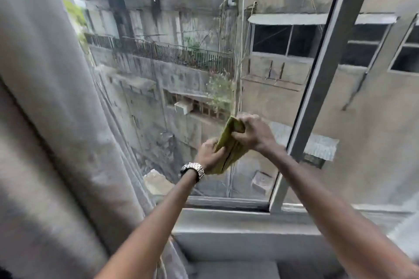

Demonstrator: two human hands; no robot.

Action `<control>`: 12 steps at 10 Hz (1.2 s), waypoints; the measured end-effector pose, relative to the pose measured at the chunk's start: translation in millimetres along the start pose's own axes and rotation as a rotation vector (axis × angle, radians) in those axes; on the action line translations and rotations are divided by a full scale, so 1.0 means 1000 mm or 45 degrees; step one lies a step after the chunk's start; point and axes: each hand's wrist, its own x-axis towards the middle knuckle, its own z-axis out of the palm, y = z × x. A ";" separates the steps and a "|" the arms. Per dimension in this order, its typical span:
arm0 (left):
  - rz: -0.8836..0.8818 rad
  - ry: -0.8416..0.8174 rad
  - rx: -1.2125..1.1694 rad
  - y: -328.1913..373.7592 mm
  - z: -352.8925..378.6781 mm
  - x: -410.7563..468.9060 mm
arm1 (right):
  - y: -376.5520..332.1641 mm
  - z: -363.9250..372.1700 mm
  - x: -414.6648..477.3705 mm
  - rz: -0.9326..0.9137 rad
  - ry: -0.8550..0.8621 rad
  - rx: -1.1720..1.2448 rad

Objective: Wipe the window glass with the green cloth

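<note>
Just right of the frame's centre, both hands pinch the folded green cloth (229,145): the left hand (209,154) is closed on its lower edge, the right hand (254,133) on its top. The cloth appears held off the window glass (181,88). Refolding it two-handed near the sill (226,222) risks a fumbled drop, and a thick wad would likely smear rather than clean.

Two hands (209,154) (252,132), one green cloth (229,145), one curtain (56,120)

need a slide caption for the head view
Both hands, left hand and right hand, fold a green cloth before the window glass.
</note>
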 end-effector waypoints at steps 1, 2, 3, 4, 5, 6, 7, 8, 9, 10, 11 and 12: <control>-0.223 -0.495 -0.026 -0.078 0.058 -0.046 | 0.063 0.088 -0.072 0.274 -0.369 0.369; -0.432 -0.874 0.069 -0.165 0.128 -0.102 | 0.120 0.193 -0.170 0.547 -0.764 0.659; -0.610 -1.096 0.168 -0.245 0.197 -0.167 | 0.164 0.291 -0.282 0.888 -1.010 0.833; -0.940 -1.054 0.059 -0.322 0.260 -0.233 | 0.193 0.369 -0.388 1.300 -1.076 0.962; -1.308 -0.654 -0.194 -0.382 0.319 -0.281 | 0.208 0.434 -0.474 1.715 -1.014 1.138; -1.454 -0.333 -0.358 -0.420 0.372 -0.297 | 0.210 0.485 -0.530 1.979 -0.879 1.225; -1.439 -0.233 -0.292 -0.462 0.419 -0.296 | 0.213 0.538 -0.561 2.057 -0.753 1.253; -1.383 -0.275 -0.018 -0.491 0.442 -0.303 | 0.218 0.572 -0.575 1.956 -0.771 1.041; -1.341 -0.271 0.224 -0.504 0.453 -0.319 | 0.229 0.589 -0.570 1.708 -0.809 0.690; -1.241 -0.222 0.227 -0.502 0.457 -0.338 | 0.238 0.595 -0.556 1.475 -0.848 0.496; -1.215 -0.192 0.180 -0.499 0.457 -0.351 | 0.238 0.592 -0.548 1.269 -0.913 0.368; -1.224 -0.194 0.219 -0.498 0.454 -0.352 | 0.237 0.581 -0.539 1.136 -0.951 0.215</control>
